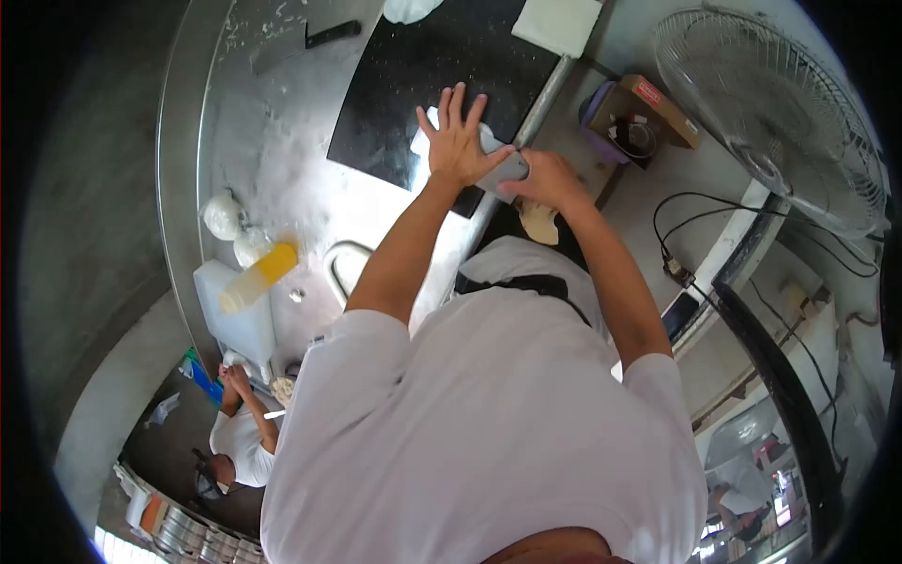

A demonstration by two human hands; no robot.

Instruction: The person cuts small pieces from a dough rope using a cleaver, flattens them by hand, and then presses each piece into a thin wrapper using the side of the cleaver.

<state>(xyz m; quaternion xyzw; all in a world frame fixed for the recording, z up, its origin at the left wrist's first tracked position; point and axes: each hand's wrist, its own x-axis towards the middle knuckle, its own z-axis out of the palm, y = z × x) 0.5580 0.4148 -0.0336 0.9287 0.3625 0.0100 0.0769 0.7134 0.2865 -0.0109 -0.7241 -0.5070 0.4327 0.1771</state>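
Note:
My left hand (455, 150) lies with its fingers spread over a white piece (422, 141), which shows at the sides of the hand, on the black board (385, 113). Its thumb reaches toward a flat grey plate (508, 175) that looks like a scraper or blade. My right hand (552, 180) pinches that plate at the board's near edge, thumb and fingers closed on it. What kind of tool it is, I cannot tell. Just below the right hand, a cream-coloured floppy piece (538, 224) shows between the table edge and my body.
A black-handled cleaver (332, 34) lies on the steel table (268, 141). Left are wrapped white balls (224, 217), a bottle of yellow liquid (263, 276) and a white jug (225, 310). A fan (770, 113) stands right, beside a cardboard box (662, 111). Another person (242, 437) sits lower left.

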